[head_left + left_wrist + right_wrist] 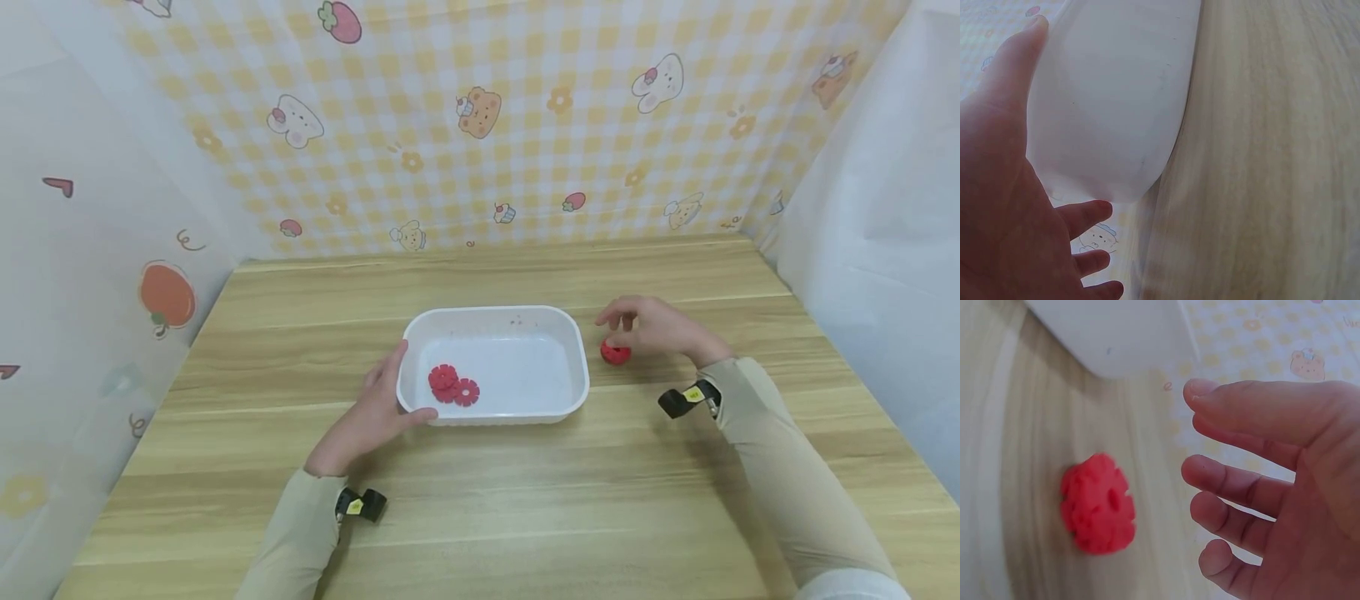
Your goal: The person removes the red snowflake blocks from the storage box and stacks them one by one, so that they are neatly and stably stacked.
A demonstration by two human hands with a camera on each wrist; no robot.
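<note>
A white plastic tub (517, 416) stands on the table, with a few red notched discs (467, 392) overlapping in its left front corner. My left hand (378, 408) holds the tub's left end, thumb along the front rim and fingers at the left side. In the left wrist view, the lower fingers are off the tub wall (1110, 94). To the right of the tub, my right hand (648, 325) hovers with loosely bent fingers around nothing. Close below it lies a small stack of red notched discs (1099, 505), apart from the fingertips in the right wrist view.
The wood-grain table (525, 517) runs back to a yellow checked cloth (420, 108) with cartoon prints. White sheets hang at the left (90, 208) and right (870, 192). Each wrist carries a black strap-mounted device.
</note>
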